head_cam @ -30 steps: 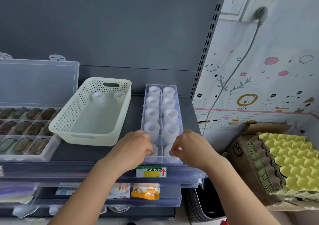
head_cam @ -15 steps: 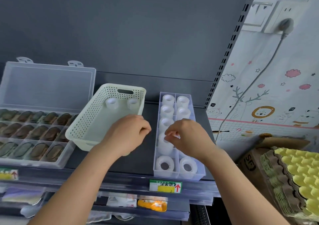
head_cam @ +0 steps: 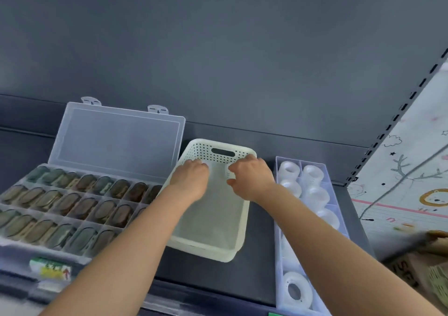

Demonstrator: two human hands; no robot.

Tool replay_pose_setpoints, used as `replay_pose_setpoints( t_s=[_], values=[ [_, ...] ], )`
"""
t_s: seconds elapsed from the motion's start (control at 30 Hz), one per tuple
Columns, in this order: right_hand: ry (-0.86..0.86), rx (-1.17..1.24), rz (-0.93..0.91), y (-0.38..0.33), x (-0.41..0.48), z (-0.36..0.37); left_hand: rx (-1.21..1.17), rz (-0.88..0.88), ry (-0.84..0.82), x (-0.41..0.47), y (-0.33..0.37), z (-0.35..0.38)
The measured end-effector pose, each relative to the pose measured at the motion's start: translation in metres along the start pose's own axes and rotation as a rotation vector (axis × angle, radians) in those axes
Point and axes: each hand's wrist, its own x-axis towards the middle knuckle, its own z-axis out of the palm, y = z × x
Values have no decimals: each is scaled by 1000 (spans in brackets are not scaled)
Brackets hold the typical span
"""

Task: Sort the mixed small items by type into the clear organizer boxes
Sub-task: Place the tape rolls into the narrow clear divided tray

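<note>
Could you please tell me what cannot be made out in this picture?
Head view:
Basket contents: covered by the left hand and right hand; grips unclear.
Narrow organizer box: middle compartments hidden by the right forearm.
Dark items in the lidded organizer box: blurred, type unclear.

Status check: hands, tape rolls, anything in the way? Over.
Left hand and right hand deep in white basket. Right pinches a tape roll; left grip unclear. Nothing between basket and organizer box.

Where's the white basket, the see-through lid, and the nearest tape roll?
white basket [head_cam: 206, 252]: head view, near rim.
see-through lid [head_cam: 116, 143]: head view, panel middle.
nearest tape roll [head_cam: 294, 278]: head view, ring's top side.
</note>
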Motion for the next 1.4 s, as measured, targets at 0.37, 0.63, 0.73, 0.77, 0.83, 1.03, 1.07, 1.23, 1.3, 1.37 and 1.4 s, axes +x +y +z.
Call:
replay_pose_setpoints(
  t_s=[0.37, 0.63, 0.73, 0.77, 0.83, 1.03, 1.07, 1.23, 1.3, 1.37, 1.4],
  values=[
    [-48, -187, 87, -7, 40, 24, 35, 28, 13, 20, -6, 3],
    [112, 86, 47, -2, 20, 19, -52, 1, 105, 4, -1, -3],
    [267, 245, 44, 2, -9, 9, -147, -11, 202, -17, 8, -17],
    [320, 287, 52, 4, -22, 6, -179, -9, 242, -27, 13, -22],
    [415, 360, 63, 10, -50, -1, -226, 12, 321, -50, 26, -29],
    [554, 450, 17, 41, -149, -9, -336, 96, 468, -120, 82, -34],
    [546, 459, 14, 46, -166, -9, -336, 121, 475, -130, 92, -33],
    [498, 497, -20, 64, -227, 0, -317, 277, 474, -166, 130, -21],
    [478, 519, -3, 72, -242, 6, -312, 337, 456, -174, 141, -15],
    [443, 521, 19, 79, -252, 11, -308, 396, 445, -177, 148, -9],
    [418, 514, 27, 81, -256, 13, -303, 421, 432, -177, 151, -6]
  ],
)
